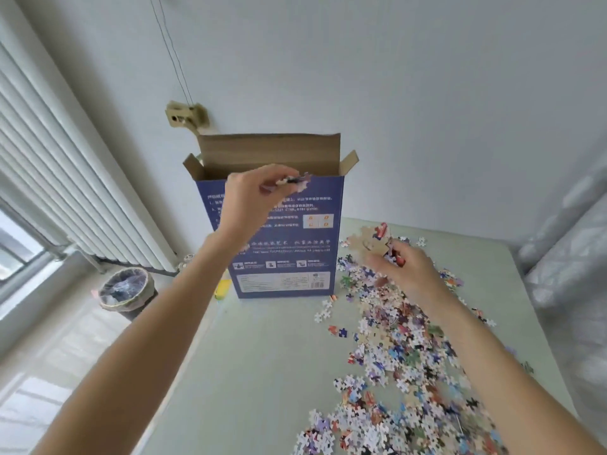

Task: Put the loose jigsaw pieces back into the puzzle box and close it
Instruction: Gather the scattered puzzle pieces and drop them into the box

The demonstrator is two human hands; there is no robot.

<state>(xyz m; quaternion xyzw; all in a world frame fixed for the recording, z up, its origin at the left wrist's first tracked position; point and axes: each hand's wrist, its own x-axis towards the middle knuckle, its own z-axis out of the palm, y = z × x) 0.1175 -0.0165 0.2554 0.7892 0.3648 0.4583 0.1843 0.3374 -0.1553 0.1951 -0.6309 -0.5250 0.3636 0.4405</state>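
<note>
Nearest the viewer, a wide scatter of loose jigsaw pieces (410, 372) covers the right half of a pale green desk (262, 372), running from the near edge up toward the far right corner. Two bare forearms reach forward over the desk.

The right hand (404, 270) sits low over the far part of the scatter, fingers curled around a small clump of joined pieces (374, 243), some showing their plain brown backs.

The left hand (253, 198) is raised higher, at the top front edge of the puzzle box (282, 244). Its fingertips pinch a few pieces (295, 181) right at the box's open mouth.

The box stands upright near the far left part of the desk, a tall blue carton with white printed text and a barcode label. Its brown top flaps stand open. Something small and yellow (223, 289) lies at its left foot.

Beyond the desk, on the floor to the left, is a round waste bin (126, 290) lined with plastic. A white radiator (65, 192) runs along the left wall under a window. A plain white wall fills the background.
</note>
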